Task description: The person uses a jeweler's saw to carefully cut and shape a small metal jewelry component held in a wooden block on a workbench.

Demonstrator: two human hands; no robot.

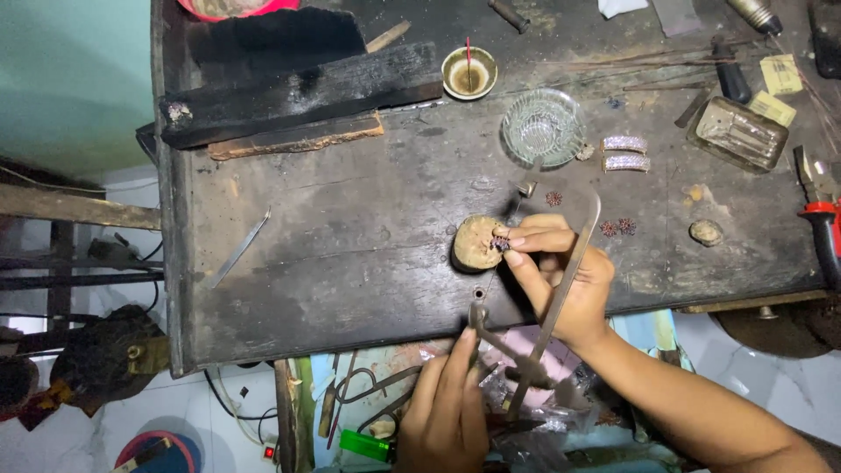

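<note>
My right hand [561, 280] pinches a small dark flower-shaped jewel piece [501, 243] with thumb and forefinger, pressing it against a round tan bench peg [476, 243] on the dark, worn workbench [350, 263]. A thin metal saw frame [574, 254] runs past this hand, its blade close to the piece. My left hand [447, 412] is below the bench edge, fingers wrapped on the lower end of the saw frame by its clamp [477, 314].
Behind the peg are a cut-glass bowl [543, 128], a small cup with a red stick [469, 73], two stone-set curved bars [625, 152], loose flower pieces [618, 228], a metal tin [738, 132], red-handled pliers [822, 219] and black wood blocks [298, 88]. A metal strip [241, 248] lies left.
</note>
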